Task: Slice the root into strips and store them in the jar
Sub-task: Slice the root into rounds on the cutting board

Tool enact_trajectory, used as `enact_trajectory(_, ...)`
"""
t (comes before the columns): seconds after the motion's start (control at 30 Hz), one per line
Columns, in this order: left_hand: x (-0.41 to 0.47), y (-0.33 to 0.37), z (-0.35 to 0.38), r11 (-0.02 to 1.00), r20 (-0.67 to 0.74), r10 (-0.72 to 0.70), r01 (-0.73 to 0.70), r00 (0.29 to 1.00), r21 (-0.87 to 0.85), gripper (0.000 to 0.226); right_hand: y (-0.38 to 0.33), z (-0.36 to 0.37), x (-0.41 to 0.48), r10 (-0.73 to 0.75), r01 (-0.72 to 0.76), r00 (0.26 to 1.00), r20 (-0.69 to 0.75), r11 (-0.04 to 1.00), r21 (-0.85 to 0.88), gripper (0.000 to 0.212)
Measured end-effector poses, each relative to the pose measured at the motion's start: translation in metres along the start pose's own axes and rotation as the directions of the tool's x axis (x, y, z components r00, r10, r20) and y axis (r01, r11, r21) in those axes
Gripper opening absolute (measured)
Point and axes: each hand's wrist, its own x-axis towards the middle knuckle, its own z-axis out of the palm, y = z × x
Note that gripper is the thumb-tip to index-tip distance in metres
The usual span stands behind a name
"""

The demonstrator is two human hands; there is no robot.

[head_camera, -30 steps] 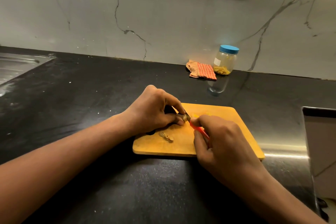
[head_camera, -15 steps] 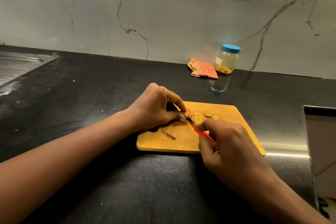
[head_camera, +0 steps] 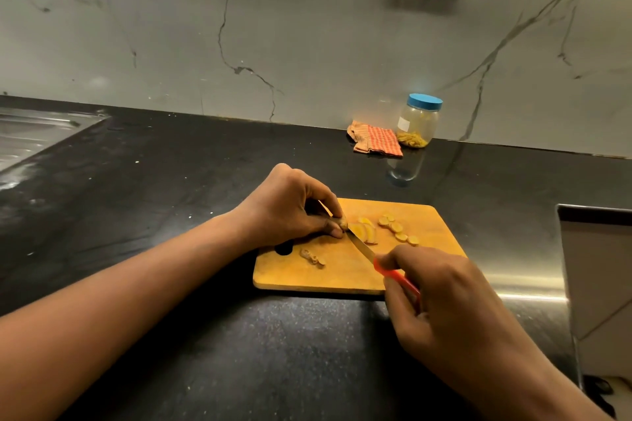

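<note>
Knobbly yellow root stub [head_camera: 343, 224] on the orange wooden cutting board [head_camera: 342, 278], pinched between thumb and fingertips of the left hand [head_camera: 290, 210]; right hand [head_camera: 441, 301] clamped round the red-handled small knife [head_camera: 363, 248], blade against the root; round yellow slices [head_camera: 398, 233] just beyond; blue-lidded clear plastic jar [head_camera: 419, 120] well apart by the wall, beside a checked orange cloth [head_camera: 376, 142].
</note>
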Motion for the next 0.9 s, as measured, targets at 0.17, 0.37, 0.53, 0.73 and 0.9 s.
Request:
enact_trajectory(0.17, -0.001, -0.001, -0.001, 0.999, -0.016, 0.035, -0.035, 0.999, -0.001, 0.016, 0.001, 0.000, 0.003, 0.040, -0.037, 0.997, -0.071, 0.999, 0.039, 0.013)
enact_trajectory(0.37, -0.002, -0.002, -0.001, 0.998, -0.029, 0.059, -0.059, 0.998, -0.011, 0.016, 0.006, -0.009, 0.009, 0.112, -0.088, 0.968, -0.224, 0.990, 0.114, 0.019)
enact_trajectory(0.53, -0.002, -0.003, -0.002, 0.996, -0.027, 0.091, -0.090, 0.996, 0.005, 0.016, 0.001, -0.004, 0.010, 0.114, -0.086, 0.976, -0.187, 0.985, 0.148, 0.021)
enact_trajectory(0.73, -0.002, -0.003, -0.002, 0.993, -0.025, 0.118, -0.117, 0.993, 0.019, 0.016, -0.010, 0.002, 0.009, 0.085, -0.060, 0.983, -0.165, 0.987, 0.152, 0.022)
enact_trajectory(0.9, -0.002, -0.002, -0.002, 0.991, -0.031, 0.128, -0.127, 0.991, 0.039, 0.015, -0.012, 0.002, 0.008, 0.085, -0.058, 0.983, -0.162, 0.985, 0.161, 0.022)
